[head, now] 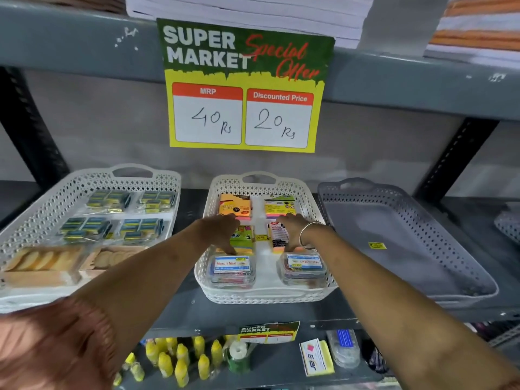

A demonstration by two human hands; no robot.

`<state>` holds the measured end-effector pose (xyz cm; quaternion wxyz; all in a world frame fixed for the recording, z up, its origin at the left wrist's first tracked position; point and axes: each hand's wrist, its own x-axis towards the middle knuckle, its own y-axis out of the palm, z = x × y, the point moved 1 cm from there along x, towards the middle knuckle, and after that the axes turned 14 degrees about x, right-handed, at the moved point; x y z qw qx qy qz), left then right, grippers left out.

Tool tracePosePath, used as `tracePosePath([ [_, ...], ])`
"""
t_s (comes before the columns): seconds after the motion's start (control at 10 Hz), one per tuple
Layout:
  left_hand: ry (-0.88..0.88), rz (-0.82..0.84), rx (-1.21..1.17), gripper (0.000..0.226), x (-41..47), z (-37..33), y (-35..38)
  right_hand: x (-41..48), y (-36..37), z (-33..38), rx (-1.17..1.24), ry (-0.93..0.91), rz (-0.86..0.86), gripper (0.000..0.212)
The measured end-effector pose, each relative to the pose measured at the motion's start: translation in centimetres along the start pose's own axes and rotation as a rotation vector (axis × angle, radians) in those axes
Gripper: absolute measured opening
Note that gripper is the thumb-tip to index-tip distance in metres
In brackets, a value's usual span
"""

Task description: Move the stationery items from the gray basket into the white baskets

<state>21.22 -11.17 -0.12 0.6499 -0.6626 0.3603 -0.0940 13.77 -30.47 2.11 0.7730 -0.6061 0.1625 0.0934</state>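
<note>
The gray basket stands at the right of the shelf, with only a small yellow tag lying in it. The middle white basket holds sticky-note packs and two clear clip boxes. My left hand rests on a green and yellow sticky-note pack in its middle row. On the pink and white pack beside it lies my right hand, which wears a bangle. Both hands press down with spread fingers. The left white basket holds packs of small boxes and wooden pieces.
A price sign hangs from the shelf above. The lower shelf holds yellow glue bottles, tape and small packs. Another basket's corner shows at the far right. Black uprights frame the shelf.
</note>
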Motion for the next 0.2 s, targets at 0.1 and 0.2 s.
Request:
tracePosePath([
  [0.1,0.009,-0.016,0.009,0.083,-0.9,-0.5,-0.3,-0.7,-0.4,0.2,0.041,0.007,0.000,0.100],
  [0.2,0.034,-0.258,0.161,0.093,-3.1,-2.5,-0.7,-2.6,-1.2,1.5,0.220,-0.079,-0.204,0.099],
])
